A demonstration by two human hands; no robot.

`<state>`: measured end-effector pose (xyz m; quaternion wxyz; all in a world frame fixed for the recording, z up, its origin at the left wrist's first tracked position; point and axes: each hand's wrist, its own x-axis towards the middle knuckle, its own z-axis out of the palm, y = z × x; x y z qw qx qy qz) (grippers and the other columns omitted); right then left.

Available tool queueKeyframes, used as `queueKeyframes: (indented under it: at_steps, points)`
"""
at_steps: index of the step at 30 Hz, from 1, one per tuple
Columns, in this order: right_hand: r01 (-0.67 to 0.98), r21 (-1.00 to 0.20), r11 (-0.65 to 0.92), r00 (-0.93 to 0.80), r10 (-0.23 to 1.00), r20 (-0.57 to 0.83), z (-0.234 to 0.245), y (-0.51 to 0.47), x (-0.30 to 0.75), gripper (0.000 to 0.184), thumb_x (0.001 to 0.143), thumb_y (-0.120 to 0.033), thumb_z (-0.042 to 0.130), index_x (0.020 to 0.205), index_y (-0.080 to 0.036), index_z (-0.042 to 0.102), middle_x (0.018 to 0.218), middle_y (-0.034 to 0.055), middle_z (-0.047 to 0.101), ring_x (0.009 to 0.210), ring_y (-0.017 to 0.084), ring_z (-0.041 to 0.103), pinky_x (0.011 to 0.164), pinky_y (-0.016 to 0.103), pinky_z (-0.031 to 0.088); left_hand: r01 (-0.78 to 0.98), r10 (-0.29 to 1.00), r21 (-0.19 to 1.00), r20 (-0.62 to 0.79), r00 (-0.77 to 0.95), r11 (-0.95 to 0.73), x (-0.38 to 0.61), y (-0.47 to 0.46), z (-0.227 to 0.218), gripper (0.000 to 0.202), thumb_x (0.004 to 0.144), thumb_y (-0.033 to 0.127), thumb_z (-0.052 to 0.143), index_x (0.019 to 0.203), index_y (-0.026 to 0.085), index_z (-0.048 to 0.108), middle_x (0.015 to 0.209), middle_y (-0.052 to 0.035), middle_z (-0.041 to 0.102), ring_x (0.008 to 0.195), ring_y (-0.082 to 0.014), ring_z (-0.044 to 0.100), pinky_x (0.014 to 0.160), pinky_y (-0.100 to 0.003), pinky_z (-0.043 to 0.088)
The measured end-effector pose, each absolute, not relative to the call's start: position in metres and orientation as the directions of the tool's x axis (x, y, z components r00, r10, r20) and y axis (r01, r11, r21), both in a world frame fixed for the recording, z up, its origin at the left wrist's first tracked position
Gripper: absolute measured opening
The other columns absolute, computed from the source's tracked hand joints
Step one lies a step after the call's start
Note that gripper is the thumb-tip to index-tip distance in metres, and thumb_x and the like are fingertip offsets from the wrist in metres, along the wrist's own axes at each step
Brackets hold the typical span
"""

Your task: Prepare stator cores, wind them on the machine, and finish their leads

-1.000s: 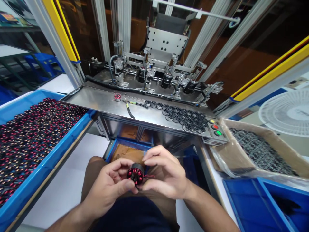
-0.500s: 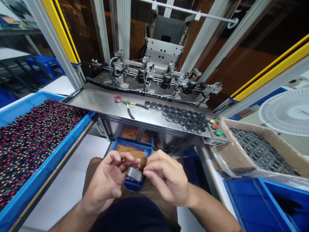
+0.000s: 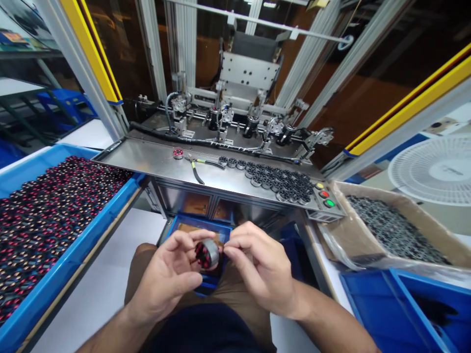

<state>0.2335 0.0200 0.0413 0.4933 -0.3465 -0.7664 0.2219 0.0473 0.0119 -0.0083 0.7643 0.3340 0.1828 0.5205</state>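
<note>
A small round wound coil part [image 3: 206,254], grey outside with red windings, sits between both hands above my lap. My left hand [image 3: 169,279] curls its fingers around the part's left side, the windings turned toward it. My right hand [image 3: 259,267] pinches at the part's right edge with thumb and forefinger. Directly beneath the hands lies a small blue bin [image 3: 206,230] with brown material inside.
A large blue tray [image 3: 79,250] of red-wound parts lies at left. The steel shelf [image 3: 154,162] carries one red part [image 3: 178,153], pliers [image 3: 196,169] and several dark rings [image 3: 279,179]. Coloured buttons [image 3: 324,194] sit beside a cardboard box [image 3: 390,230] of dark parts. Winding machinery [image 3: 239,117] stands behind.
The part turned in my hands from windings facing up, to grey side up, to tilted with windings toward my left hand. Both hands rose slightly.
</note>
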Motion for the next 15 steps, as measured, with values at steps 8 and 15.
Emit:
queueKeyframes:
  at_steps: [8,15]
  points:
    - [0.126,-0.708,0.695,-0.382,0.692,0.612,0.0459,0.0249,0.232,0.009,0.085,-0.006,0.059,0.084,-0.012,0.065,0.074,0.0066,0.063,0.07,0.014,0.059,0.063,0.027,0.051,-0.432,0.66,0.718,-0.051,0.75,0.546,0.0492,0.0201,-0.007,0.058,0.093,0.057,0.039,0.093,0.008,0.069,0.077,-0.0155,0.074,0.068,-0.0215,0.071,0.061,-0.029,0.055]
    - [0.25,-0.733,0.632,-0.257,0.774,0.579,0.0465,0.0202,0.229,0.01,0.086,-0.005,0.059,0.082,-0.012,0.065,0.075,0.0055,0.061,0.07,0.012,0.057,0.063,0.025,0.048,-0.606,0.905,0.758,0.049,0.422,0.241,0.0464,0.011,-0.0069,0.025,0.084,0.018,0.066,0.107,0.026,0.066,0.105,-0.0032,0.072,0.09,-0.0171,0.071,0.076,-0.026,0.056]
